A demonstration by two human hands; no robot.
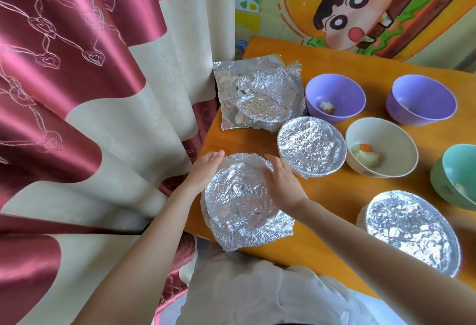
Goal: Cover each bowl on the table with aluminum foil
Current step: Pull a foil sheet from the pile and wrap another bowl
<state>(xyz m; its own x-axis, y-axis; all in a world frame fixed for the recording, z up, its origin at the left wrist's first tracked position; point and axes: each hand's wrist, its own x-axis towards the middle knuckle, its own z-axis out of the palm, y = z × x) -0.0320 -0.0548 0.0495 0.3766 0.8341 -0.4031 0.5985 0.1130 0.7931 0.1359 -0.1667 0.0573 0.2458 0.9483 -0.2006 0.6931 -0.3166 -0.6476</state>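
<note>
A bowl under crumpled foil (239,196) stands at the table's near left corner. My left hand (206,170) presses the foil against its left rim, and my right hand (282,183) presses the foil on its right rim, fingers fairly straight. Loose foil flaps stick out at the front. Two other foil-covered bowls stand at centre (311,147) and near right (412,229). Two purple bowls (334,98) (422,99), a white bowl (381,150) and a green bowl (456,178) are uncovered, with food scraps inside.
A pile of loose foil sheets (257,93) lies at the far left of the orange table (322,62). A red and cream curtain (90,93) hangs close on the left. A cartoon mural (360,7) covers the wall behind the table.
</note>
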